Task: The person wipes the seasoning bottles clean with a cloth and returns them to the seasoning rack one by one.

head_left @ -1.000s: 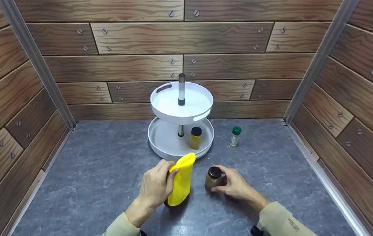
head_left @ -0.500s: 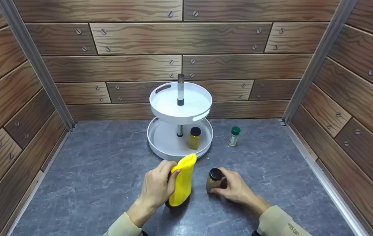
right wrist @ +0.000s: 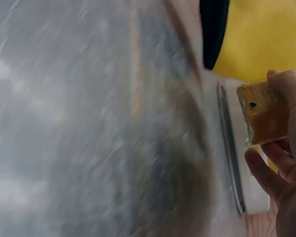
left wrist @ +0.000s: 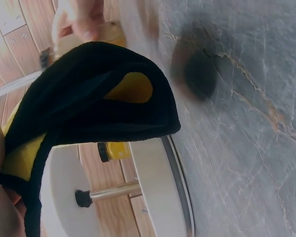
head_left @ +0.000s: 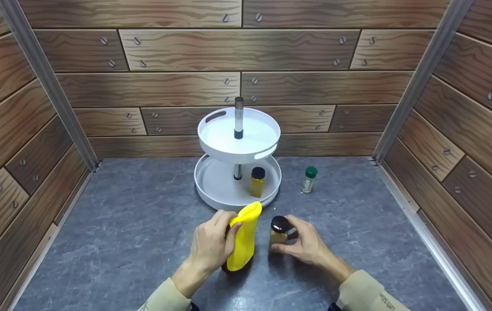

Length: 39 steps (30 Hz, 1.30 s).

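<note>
My left hand (head_left: pixel 212 236) pinches a folded yellow cloth (head_left: pixel 244 242) between thumb and fingers, so it hangs upright over the table. Black fabric (left wrist: pixel 74 106) shows on the cloth's other side in the left wrist view. To the right of the cloth, my right hand (head_left: pixel 308 245) grips a spice jar (head_left: pixel 278 239) with a black lid and brownish contents. Thumb and fingers press on opposite sides of the jar, which stands nearly upright. The right wrist view shows the jar's squared base (right wrist: pixel 264 111) above the table.
A white two-tier round tray (head_left: pixel 202 194) stands ahead, with a black-lidded yellow jar (head_left: pixel 256 186) on its lower tier. A small green-capped jar (head_left: pixel 308 181) stands on the grey table (head_left: pixel 133 224) to its right. Wood-patterned walls (head_left: pixel 185 49) enclose the back and sides.
My right hand has lifted the spice jar slightly and brought it a little left. The left hand and cloth have shifted slightly right. The tray and other jars stay put.
</note>
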Each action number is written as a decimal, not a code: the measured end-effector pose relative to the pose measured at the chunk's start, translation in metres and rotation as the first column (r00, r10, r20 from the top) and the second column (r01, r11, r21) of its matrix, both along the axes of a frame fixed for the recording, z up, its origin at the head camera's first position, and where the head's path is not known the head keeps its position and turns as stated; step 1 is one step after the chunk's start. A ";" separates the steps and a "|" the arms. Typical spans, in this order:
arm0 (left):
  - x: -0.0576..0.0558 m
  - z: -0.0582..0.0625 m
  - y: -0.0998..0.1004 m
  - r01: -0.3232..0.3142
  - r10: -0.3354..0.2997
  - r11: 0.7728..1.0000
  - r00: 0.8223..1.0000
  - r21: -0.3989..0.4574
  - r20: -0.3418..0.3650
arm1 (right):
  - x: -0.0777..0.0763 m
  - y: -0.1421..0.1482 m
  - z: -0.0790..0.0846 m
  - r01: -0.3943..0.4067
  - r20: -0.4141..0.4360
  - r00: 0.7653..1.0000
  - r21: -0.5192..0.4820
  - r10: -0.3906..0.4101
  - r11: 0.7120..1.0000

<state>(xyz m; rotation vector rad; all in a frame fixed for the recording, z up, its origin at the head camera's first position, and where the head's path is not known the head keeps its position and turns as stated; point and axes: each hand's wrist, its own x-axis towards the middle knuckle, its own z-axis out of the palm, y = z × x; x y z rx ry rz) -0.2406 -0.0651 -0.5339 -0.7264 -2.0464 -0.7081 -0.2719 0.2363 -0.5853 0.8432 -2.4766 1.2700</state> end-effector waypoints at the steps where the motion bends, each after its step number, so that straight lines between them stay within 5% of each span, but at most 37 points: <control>1: 0.000 0.000 0.001 -0.001 0.001 1.000 1.000 -0.005 -0.001 | 0.000 -0.002 0.002 -0.005 -0.004 1.000 -0.018 0.005 1.000; 19: -0.005 0.009 0.018 -0.016 0.016 1.000 1.000 -0.021 -0.027 | 0.000 -0.034 0.035 -0.043 0.172 0.982 -0.228 0.083 0.973; 31: -0.004 0.009 0.025 0.009 -0.015 0.998 0.996 -0.066 -0.087 | 0.005 -0.046 0.042 -0.047 0.114 0.990 -0.256 0.078 0.966; 39: -0.001 0.000 0.024 0.049 -0.052 0.996 0.997 -0.077 -0.050 | 0.005 -0.047 0.049 -0.013 0.095 0.994 -0.364 0.051 0.931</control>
